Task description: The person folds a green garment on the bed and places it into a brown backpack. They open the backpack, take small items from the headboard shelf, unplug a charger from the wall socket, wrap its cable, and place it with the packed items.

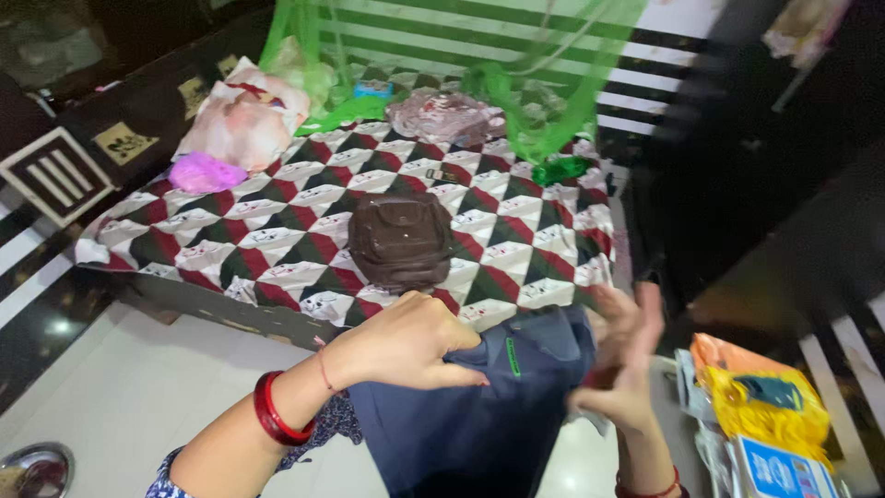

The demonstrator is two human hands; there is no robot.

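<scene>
My left hand (406, 343) grips the top edge of a dark navy garment (479, 415) that hangs down in front of me. A red bangle sits on that wrist. My right hand (622, 364) is blurred by motion at the garment's right edge, fingers spread against the cloth. Just beyond my hands, a dark brown backpack (401, 240) lies on the bed (516, 231), which has a red, green and white diamond-patterned sheet.
A green mosquito net (516, 83) hangs over the bed's far side. Pillows (244, 120), a purple bundle (205, 172) and a green bottle (562, 170) lie on the bed. Yellow and orange bags (761, 401) sit at lower right. A steel dish (37, 468) rests on the white floor.
</scene>
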